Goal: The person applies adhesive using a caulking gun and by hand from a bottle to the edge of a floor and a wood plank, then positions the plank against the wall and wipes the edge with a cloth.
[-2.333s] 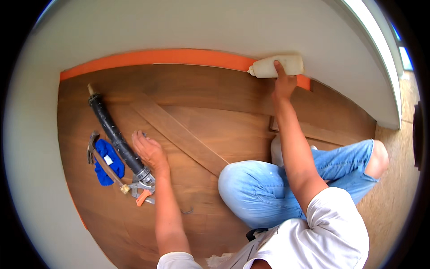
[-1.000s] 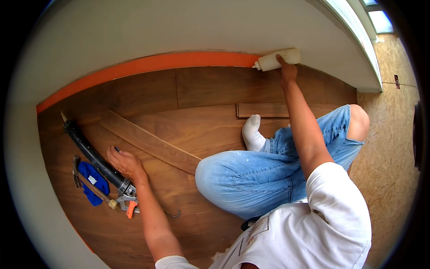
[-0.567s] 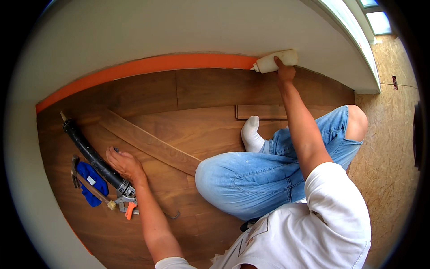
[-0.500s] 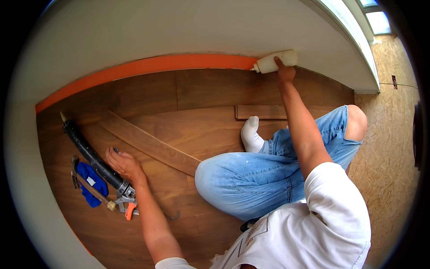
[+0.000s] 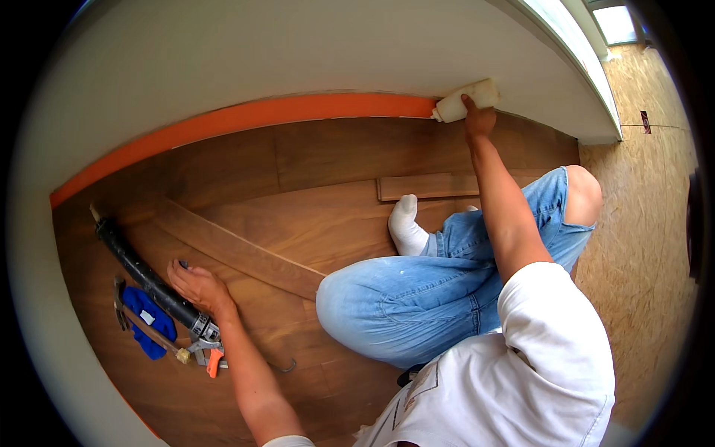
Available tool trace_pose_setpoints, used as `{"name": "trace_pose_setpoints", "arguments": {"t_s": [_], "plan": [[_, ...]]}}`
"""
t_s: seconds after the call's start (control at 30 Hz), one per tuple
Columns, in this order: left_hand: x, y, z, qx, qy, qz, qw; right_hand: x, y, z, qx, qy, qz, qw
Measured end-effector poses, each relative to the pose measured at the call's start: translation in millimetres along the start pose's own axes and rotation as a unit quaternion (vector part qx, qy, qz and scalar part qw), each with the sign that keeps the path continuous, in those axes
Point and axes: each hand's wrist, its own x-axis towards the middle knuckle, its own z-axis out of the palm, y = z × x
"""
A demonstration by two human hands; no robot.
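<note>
A blue cloth (image 5: 147, 322) lies at far left on the brown plank floor (image 5: 328, 153), a wooden-handled tool (image 5: 149, 331) resting across it, beside a black caulking gun (image 5: 149, 279) that runs diagonally with its nozzle toward the wall. The person's left hand (image 5: 199, 287) is planted flat on the boards just beside the gun's barrel, fingers spread wide and holding nothing. A loose plank (image 5: 238, 249) lies at an angle between that hand and the person's bent knee in blue jeans (image 5: 417, 305); a white-socked foot (image 5: 408, 227) sits near a shorter plank piece (image 5: 424, 186). An orange strip (image 5: 246, 118) runs along the foot of the pale wall (image 5: 298, 52). At upper right, the right hand (image 5: 478, 119) has its fingers wrapped around a cream-coloured squeeze bottle (image 5: 465, 100), held on its side against the base of the wall with its nozzle at the end of the orange strip.
</note>
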Motion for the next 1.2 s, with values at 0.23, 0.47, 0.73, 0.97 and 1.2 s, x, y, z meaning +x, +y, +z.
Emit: {"name": "trace_pose_setpoints", "arguments": {"t_s": [0.23, 0.47, 0.73, 0.97, 1.2], "plan": [[1.0, -1.4, 1.7, 0.003, 0.003, 0.008, 1.0, 3.2, -10.9, -15.9, -0.046, -0.009, -0.058, 0.997], [2.8, 5.2, -8.4, 0.016, -0.025, -0.006, 1.0, -15.9, -51.5, -21.5, 0.04, -0.152, -0.089, 0.984], [0.2, -4.1, -1.4, 0.008, -0.007, 0.012, 1.0, -13.2, -63.3, -5.7, -0.011, -0.247, -0.142, 0.958], [0.2, -6.2, 2.4, 0.008, -0.002, 0.001, 1.0, -19.0, -55.9, -1.5, -0.012, -0.208, -0.166, 0.964], [-0.1, 0.2, 0.4, 0.006, -0.003, 0.004, 1.0, -23.2, -40.5, -23.8, -0.026, -0.099, -0.132, 0.986]]}}
